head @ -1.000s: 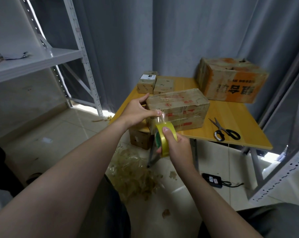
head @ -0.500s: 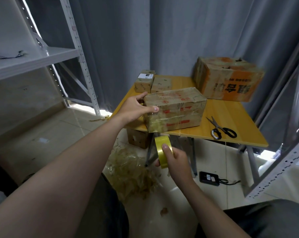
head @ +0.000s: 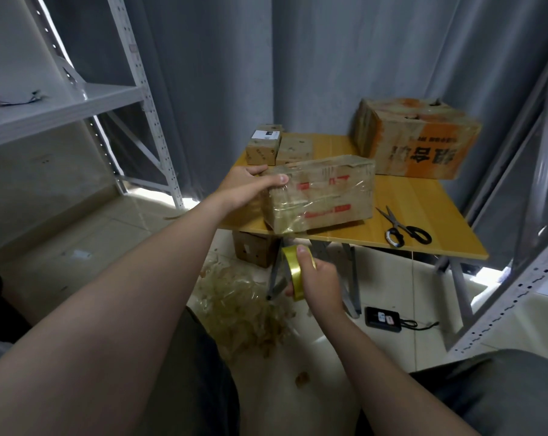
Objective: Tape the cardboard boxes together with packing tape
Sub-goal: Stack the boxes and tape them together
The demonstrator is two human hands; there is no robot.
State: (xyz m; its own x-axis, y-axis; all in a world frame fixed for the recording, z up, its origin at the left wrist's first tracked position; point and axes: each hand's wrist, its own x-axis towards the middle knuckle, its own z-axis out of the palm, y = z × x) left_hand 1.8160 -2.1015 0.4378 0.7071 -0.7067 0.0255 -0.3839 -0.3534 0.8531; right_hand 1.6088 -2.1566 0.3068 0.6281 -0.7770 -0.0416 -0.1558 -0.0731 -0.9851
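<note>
wrapping step, judged partly done. cardboard boxes at the near left edge of the counter, glossy with film. left hand clamped over the near top corner, thumb behind, fingers in front. right hand below the counter edge, grip closed around the yellow tape roll. pull the strip taut, pass under without twisting, press flat before reaching for the scissors.
</note>
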